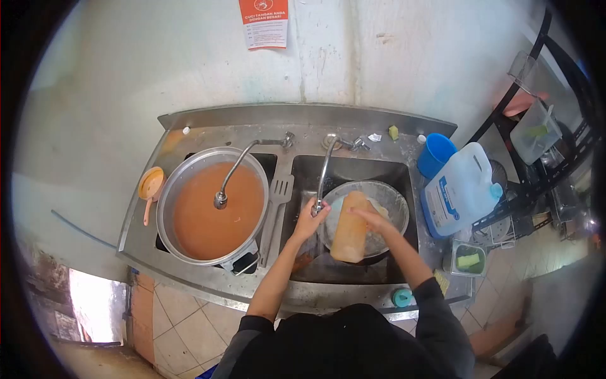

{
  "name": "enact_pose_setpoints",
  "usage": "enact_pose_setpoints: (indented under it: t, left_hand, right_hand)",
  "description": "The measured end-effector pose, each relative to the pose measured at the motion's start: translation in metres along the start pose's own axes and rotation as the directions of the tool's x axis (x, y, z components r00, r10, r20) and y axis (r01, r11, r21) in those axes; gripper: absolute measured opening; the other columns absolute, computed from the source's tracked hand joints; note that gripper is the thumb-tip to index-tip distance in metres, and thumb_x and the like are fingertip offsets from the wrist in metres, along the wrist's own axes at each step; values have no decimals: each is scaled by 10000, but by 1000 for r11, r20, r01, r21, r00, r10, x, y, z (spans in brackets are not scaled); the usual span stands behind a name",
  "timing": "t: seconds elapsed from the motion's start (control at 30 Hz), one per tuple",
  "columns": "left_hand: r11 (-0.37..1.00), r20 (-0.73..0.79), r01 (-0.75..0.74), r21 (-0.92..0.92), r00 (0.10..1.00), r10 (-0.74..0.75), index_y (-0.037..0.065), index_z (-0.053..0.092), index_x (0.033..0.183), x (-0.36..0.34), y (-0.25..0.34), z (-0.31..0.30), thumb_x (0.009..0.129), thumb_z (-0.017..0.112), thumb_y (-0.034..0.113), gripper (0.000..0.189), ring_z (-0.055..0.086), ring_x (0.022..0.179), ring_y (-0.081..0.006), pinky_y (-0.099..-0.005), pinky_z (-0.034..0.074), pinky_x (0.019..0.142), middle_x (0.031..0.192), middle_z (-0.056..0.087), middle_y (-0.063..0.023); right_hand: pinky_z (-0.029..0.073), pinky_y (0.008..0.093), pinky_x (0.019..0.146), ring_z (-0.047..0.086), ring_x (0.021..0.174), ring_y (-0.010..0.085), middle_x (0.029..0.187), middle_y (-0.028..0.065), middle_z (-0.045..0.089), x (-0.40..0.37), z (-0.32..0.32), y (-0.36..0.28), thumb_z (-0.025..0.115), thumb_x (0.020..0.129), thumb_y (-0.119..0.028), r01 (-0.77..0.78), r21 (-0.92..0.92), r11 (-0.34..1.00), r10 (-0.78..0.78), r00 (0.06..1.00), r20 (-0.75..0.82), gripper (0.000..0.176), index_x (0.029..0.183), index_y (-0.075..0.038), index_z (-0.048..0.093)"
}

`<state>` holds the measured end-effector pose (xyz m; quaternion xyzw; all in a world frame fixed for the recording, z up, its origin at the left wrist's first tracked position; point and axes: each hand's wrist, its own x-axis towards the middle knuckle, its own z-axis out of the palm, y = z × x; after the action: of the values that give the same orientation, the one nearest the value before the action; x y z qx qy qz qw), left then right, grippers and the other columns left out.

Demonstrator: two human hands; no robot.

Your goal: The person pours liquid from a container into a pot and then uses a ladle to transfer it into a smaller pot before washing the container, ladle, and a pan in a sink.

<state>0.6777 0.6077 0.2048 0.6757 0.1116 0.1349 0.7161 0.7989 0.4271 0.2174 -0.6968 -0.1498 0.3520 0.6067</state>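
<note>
My left hand [308, 222] is closed at the outlet of the right faucet [324, 174], fingers around the end of its curved spout. My right hand [376, 222] grips a tall yellowish, cloudy container [349, 239] near its far end. The container lies tilted over a round metal basin [396, 205] inside the right sink [404, 174]. Something pale sits in the basin, mostly hidden behind the container and my hand. I cannot make out any water running from the spout.
A large pot [165, 218] of brownish-orange liquid fills the left side under another faucet [243, 161]. A slotted spatula [278, 192] lies between. An orange dipper [150, 184] rests far left. A blue cup [437, 155], a large jug [457, 192] and a sponge tub [468, 260] stand right.
</note>
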Motion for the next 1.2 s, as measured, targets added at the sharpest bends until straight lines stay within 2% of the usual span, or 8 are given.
enact_pose_setpoints:
  t: [0.07, 0.17, 0.4, 0.47, 0.6, 0.67, 0.77, 1.2]
  left_hand:
    - [1000, -40, -26, -3, 999, 26, 68, 508, 927, -1, -13, 3, 866, 575, 223, 179, 468, 630, -41, -206, 386, 568, 727, 533, 20]
    - [998, -66, -63, 18, 996, 64, 60, 496, 929, -6, -5, 7, 897, 525, 255, 199, 478, 642, -52, -210, 393, 587, 752, 549, -3]
    - [998, 20, 0, -56, 1000, 1, 72, 479, 993, -10, -3, 13, 915, 490, 283, 225, 466, 661, -61, -214, 386, 611, 785, 562, -3]
    - [998, 16, -1, -66, 1000, 2, 74, 475, 995, -10, -3, 18, 916, 487, 284, 225, 467, 662, -61, -212, 385, 614, 790, 565, -5]
    - [999, 12, -30, -43, 999, 31, 77, 469, 1008, -9, -13, 26, 918, 483, 286, 228, 474, 679, -62, -213, 386, 634, 806, 575, -10]
    - [999, 15, 0, -46, 1000, 0, 74, 469, 1011, -10, -10, 30, 917, 485, 284, 230, 476, 689, -62, -214, 385, 642, 808, 577, -10]
    - [997, 49, 42, -70, 998, -39, 67, 472, 1011, -9, -10, 32, 919, 479, 291, 242, 488, 713, -65, -217, 390, 661, 812, 579, -13]
    - [937, 121, 208, -281, 976, -181, 42, 482, 930, 13, 56, 48, 913, 423, 437, 400, 580, 651, -133, -251, 474, 627, 722, 581, -69]
  right_hand:
    - [485, 339, 788, 553, 995, 183, 1170, 77, 521, -2, -6, -20, 717, 700, -407, -526, -64, 848, 520, 803, 291, 709, 1257, -98, 408]
    - [499, 336, 751, 591, 926, 179, 1084, 77, 578, -19, -1, -8, 660, 744, -456, -770, -42, 637, 690, 544, 478, 586, 1186, -109, 495]
    - [519, 395, 648, 626, 766, 274, 906, 152, 623, -77, -15, 13, 563, 818, -453, -709, 144, 691, 564, 652, 506, 435, 994, -55, 578]
    - [518, 406, 696, 613, 789, 331, 951, 186, 600, -72, -26, 25, 456, 860, -496, -901, 102, 422, 498, 324, 804, 534, 1142, -46, 513]
    - [520, 433, 684, 602, 791, 380, 956, 226, 585, -80, -42, 27, 420, 861, -529, -890, 167, 425, 320, 321, 892, 592, 1162, -23, 484]
    - [503, 472, 679, 609, 810, 339, 958, 175, 606, -67, -57, 37, 514, 845, -470, -949, -91, 302, 321, 12, 947, 481, 1069, -45, 551]
    - [504, 433, 715, 611, 843, 281, 985, 138, 609, -110, -46, 14, 555, 828, -454, -893, 242, 380, 535, 426, 730, 497, 1109, -45, 531]
    - [458, 336, 840, 561, 975, 173, 1053, 85, 582, -70, 28, 12, 672, 770, -239, -348, 210, 914, 254, 892, 373, 516, 1192, -33, 459]
